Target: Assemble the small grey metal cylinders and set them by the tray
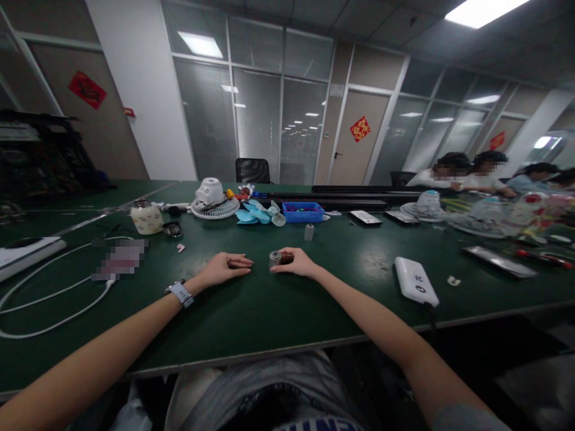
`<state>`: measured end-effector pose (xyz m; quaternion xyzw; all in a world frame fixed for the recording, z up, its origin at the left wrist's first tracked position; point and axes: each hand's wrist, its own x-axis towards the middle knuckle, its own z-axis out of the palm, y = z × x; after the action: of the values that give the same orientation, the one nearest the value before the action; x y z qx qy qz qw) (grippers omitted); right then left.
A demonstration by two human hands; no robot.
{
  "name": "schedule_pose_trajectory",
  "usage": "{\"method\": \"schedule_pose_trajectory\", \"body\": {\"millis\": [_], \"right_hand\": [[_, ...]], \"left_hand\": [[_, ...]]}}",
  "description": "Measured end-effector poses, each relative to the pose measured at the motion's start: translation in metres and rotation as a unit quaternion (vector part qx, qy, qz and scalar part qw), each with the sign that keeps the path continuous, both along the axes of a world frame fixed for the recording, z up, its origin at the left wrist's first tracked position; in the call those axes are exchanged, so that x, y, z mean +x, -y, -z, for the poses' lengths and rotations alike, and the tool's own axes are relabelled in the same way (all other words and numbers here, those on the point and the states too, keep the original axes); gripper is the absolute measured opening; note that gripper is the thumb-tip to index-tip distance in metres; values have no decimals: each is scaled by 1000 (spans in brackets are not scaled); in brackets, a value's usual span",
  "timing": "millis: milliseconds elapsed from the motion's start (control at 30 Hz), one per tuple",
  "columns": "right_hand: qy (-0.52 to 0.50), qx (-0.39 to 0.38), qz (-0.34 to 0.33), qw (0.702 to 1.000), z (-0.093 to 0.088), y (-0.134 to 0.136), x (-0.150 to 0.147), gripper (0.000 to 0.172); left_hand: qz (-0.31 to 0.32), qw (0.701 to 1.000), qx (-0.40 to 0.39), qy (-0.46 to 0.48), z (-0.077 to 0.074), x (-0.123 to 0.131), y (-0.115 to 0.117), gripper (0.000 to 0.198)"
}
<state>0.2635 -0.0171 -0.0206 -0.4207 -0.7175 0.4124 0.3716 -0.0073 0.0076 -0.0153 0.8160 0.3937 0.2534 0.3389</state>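
My right hand (pixel 297 263) has its thumb and fingers closed around the sides of a small metal cylinder (pixel 274 259), which stands upright on the green table and has a round fitting on its top. Just to the left, my left hand (pixel 223 267) rests with its fingers stretched toward the cylinder, apart from it and holding nothing. A second small metal cylinder (pixel 309 232) stands farther back. Behind it are a blue basket (pixel 302 212) with small parts in it and light-blue fan blades (pixel 256 212).
A white fan body (pixel 211 194) and a patterned jar (pixel 146 217) stand at the back left. A white cable (pixel 49 333) loops over the left side of the table. To the right lies a white power bank (pixel 415 281). Other people sit at the far right.
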Motion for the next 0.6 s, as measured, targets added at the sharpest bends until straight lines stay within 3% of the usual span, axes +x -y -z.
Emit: {"method": "schedule_pose_trajectory", "body": {"millis": [100,200,333,433,600], "right_hand": [[14,-58,-47,997,-7,-14,40,55],[13,-76,-12,997,-7,-28,85,54],[-28,-49,147,988,4,-47,132,48],[-11,3,309,951,12,-62,149,44],[33,20,417,908,19,-85,154,46]], "left_hand": [[14,999,15,-25,-1,0,0,51],[22,999,25,-39,-1,1,0,50],[25,998,33,-51,-1,3,1,46],[27,998,36,-53,0,4,0,43],[22,999,27,-39,2,3,-2,41]]}}
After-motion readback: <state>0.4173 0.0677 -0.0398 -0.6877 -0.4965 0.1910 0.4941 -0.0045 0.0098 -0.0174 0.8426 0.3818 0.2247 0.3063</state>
